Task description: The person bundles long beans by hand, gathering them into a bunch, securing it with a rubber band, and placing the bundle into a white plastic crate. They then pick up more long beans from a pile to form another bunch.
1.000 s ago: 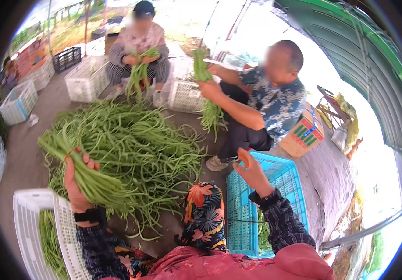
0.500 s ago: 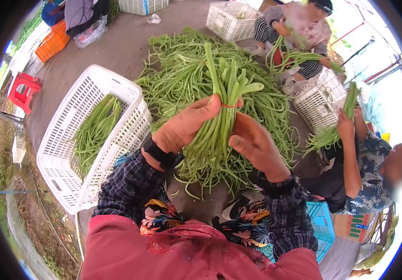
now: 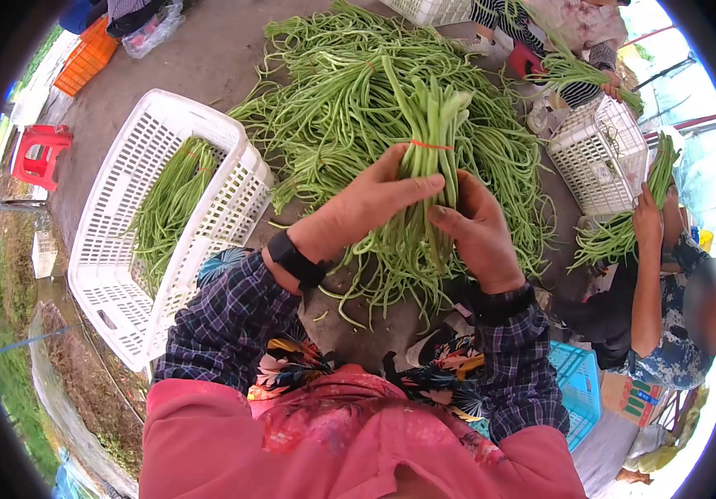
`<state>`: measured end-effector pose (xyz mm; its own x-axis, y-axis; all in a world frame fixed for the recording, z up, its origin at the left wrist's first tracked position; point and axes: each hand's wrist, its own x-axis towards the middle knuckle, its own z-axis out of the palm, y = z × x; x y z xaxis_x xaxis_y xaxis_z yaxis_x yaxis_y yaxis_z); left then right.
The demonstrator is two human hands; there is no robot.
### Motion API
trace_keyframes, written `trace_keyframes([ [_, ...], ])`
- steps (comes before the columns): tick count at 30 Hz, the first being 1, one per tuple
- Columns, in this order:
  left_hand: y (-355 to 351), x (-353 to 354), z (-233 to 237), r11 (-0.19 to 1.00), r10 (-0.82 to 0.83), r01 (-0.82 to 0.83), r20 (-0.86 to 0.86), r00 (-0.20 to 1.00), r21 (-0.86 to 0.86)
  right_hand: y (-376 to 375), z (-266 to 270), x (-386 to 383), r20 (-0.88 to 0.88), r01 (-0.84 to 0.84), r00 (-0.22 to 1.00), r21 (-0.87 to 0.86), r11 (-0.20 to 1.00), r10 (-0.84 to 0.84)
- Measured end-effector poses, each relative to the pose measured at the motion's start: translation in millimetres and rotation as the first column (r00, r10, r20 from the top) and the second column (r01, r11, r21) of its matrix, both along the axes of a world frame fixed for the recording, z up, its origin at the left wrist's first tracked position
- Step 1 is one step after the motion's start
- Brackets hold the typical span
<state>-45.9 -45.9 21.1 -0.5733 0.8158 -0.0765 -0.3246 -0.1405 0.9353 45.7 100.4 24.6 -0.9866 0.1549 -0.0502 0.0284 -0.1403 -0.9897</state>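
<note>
A bundle of long green beans (image 3: 433, 116), with a red band round its upper part, stands upright between my hands. My left hand (image 3: 374, 200) is wrapped round its left side just below the band, thumb across the front. On the right side, my right hand (image 3: 483, 229) grips the same bundle a little lower. Behind and beneath lies a big heap of loose green beans (image 3: 333, 116) on the ground. To the left, banded green beans (image 3: 176, 204) lie inside a white plastic basket (image 3: 100, 249).
Right of the heap, a co-worker (image 3: 674, 299) holds beans; another person (image 3: 574, 33) handles beans at the top right beside a white crate (image 3: 599, 158). A blue basket (image 3: 576, 391) is near my right elbow. A red stool (image 3: 42, 156) and orange crate (image 3: 87, 58) stand left.
The bundle is more upright, and both hands have closed round it below the band. My right hand, earlier loosely spread beside it, now grips it. The view has shifted slightly.
</note>
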Motion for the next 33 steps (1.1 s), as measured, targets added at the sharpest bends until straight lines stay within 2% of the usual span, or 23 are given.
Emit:
trace_keyframes([
  [1, -1, -1, 2, 0.999, 0.009, -0.013, 0.112, 0.994, 0.034, 4, 2, 2, 0.018, -0.022, 1.000, -0.072, 0.997, 0.023],
  [3, -1, -1, 0, 0.999, 0.024, -0.026, 0.080, 0.997, 0.023, 18, 1, 5, 0.002, -0.004, 1.000, -0.097, 0.995, 0.004],
  [5, -3, -1, -4, 0.997, -0.050, 0.039, 0.180, 0.982, 0.067, 30, 2, 10, 0.025, -0.010, 1.000, -0.205, 0.979, 0.016],
  [6, -4, -1, -5, 0.997, -0.058, 0.043, 0.260, 0.964, 0.065, 35, 3, 12, 0.047, -0.035, 0.998, -0.201, 0.979, 0.046],
  [7, -5, -2, -5, 0.996, -0.064, 0.048, 0.258, 0.964, 0.070, 36, 1, 14, 0.046, -0.031, 0.998, -0.196, 0.980, 0.040],
  [9, -8, -2, -1, 0.999, -0.051, 0.045, 0.412, 0.910, 0.025, 36, -3, 16, 0.051, 0.015, 0.999, -0.190, 0.982, -0.005],
  [10, -10, -3, -1, 0.995, -0.087, 0.059, 0.433, 0.897, 0.077, 35, -3, 17, 0.052, 0.015, 0.999, -0.194, 0.981, -0.005],
  [14, -12, -5, -8, 0.989, -0.135, 0.093, 0.484, 0.865, 0.111, 33, -1, 17, 0.068, 0.032, 0.997, -0.166, 0.986, -0.021],
  [16, -10, -4, -7, 0.991, -0.117, 0.079, 0.425, 0.898, 0.107, 31, -4, 15, 0.077, 0.000, 0.997, 0.002, 1.000, 0.000],
  [17, -8, -3, -9, 0.991, -0.116, 0.077, 0.424, 0.898, 0.106, 26, -5, 15, 0.076, -0.001, 0.997, 0.002, 1.000, 0.001],
  [19, -2, -2, -15, 0.993, -0.074, 0.050, 0.228, 0.971, 0.112, 9, -10, 14, -0.091, -0.060, 0.993, 0.127, 0.990, 0.072],
  [20, 0, 0, -18, 0.997, -0.035, 0.016, 0.234, 0.972, 0.081, 5, -13, 12, -0.093, -0.026, 0.994, 0.238, 0.971, 0.049],
  [21, 2, 1, -18, 0.997, -0.033, 0.015, 0.238, 0.971, 0.078, 5, -16, 12, -0.089, -0.027, 0.995, 0.235, 0.972, 0.049],
  [23, 5, 1, -16, 0.999, 0.038, -0.039, 0.226, 0.973, 0.000, 9, -20, 8, -0.073, 0.011, 0.997, 0.462, 0.887, 0.026],
  [24, 6, -1, -14, 0.997, 0.018, -0.039, 0.314, 0.949, 0.062, 13, -18, 4, -0.002, -0.047, 0.999, 0.259, 0.965, 0.049],
  [25, 5, -4, -11, 0.997, 0.017, -0.038, 0.312, 0.950, 0.063, 17, -12, 6, -0.004, -0.046, 0.999, 0.260, 0.964, 0.049],
  [27, 2, -10, -3, 0.991, -0.113, 0.069, 0.426, 0.898, 0.118, 26, 3, 10, 0.037, -0.123, 0.992, -0.025, 0.992, 0.124],
  [29, 3, -14, -10, 0.993, -0.100, 0.062, 0.416, 0.904, 0.102, 37, -8, 11, 0.001, -0.075, 0.997, -0.005, 0.997, 0.075],
  [33, 2, -18, -11, 0.992, -0.123, 0.096, 0.417, 0.900, 0.086, 39, -11, 12, -0.021, -0.088, 0.996, -0.137, 0.987, 0.086],
])
